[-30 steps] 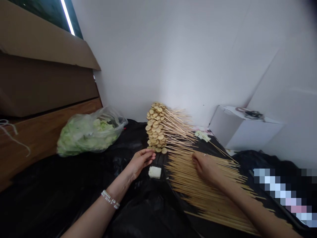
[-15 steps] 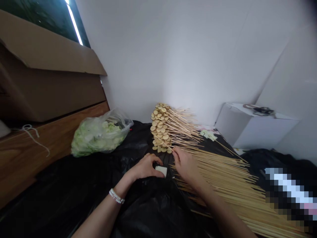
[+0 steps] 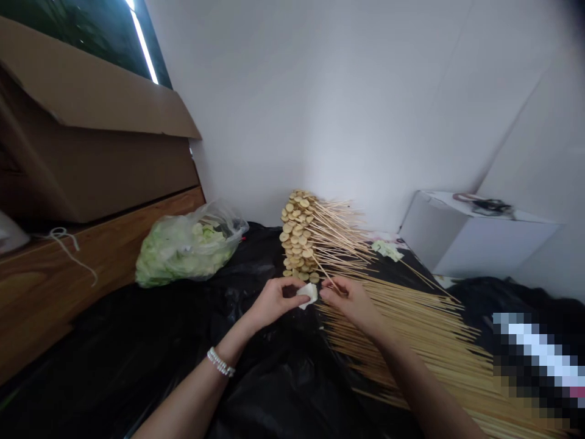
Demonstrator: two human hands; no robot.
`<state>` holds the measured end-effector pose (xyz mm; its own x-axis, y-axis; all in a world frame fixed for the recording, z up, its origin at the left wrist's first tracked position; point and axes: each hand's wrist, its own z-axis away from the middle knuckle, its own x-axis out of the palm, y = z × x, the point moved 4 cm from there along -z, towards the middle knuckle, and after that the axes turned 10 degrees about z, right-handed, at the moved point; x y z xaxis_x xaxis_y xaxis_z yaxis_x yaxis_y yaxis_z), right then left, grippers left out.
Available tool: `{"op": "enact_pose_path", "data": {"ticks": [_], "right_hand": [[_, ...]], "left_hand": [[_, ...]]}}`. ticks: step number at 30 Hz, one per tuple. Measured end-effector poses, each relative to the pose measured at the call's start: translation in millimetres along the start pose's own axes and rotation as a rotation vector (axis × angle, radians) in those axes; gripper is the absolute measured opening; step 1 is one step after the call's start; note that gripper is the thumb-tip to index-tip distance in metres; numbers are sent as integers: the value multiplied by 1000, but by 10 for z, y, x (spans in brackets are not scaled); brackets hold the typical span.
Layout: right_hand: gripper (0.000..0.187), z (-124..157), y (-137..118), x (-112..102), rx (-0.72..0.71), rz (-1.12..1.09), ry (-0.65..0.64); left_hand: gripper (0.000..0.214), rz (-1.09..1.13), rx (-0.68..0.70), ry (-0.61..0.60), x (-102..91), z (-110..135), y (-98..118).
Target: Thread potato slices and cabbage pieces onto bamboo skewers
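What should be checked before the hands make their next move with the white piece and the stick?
1. White piece pinched in the fingertips of the left hand: ok.
2. Right hand closed on a skewer: ok.
3. Skewer tip lined up with the white piece: cannot tell, the tip is too thin and partly hidden.
4. Loose skewers lying beside the right hand: ok.
5. Loaded skewers heaped behind both hands, not between them: ok.
6. Black sheet covering the surface under the hands: ok.
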<state>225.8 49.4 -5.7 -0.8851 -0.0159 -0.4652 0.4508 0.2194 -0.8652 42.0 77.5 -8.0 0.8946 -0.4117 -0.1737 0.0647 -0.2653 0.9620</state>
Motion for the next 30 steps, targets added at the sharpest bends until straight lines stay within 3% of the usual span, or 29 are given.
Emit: {"op": "enact_pose_path", "data": {"ticks": [4,11,18,30], "right_hand": [[37,29,-22,79,-9,-74,-45],[47,29,42,186,42,-152,-4],[42,47,-52,162,55,-181,-34],[32,44,-73,142,82,-227,-34]], "left_hand": [[33,238,-14,66,67,-18,11],[35,274,-6,54,66,-8,-18],[37,342,-29,41,79,-21,-22],[54,594,-123,215,76,-13,-40]]}}
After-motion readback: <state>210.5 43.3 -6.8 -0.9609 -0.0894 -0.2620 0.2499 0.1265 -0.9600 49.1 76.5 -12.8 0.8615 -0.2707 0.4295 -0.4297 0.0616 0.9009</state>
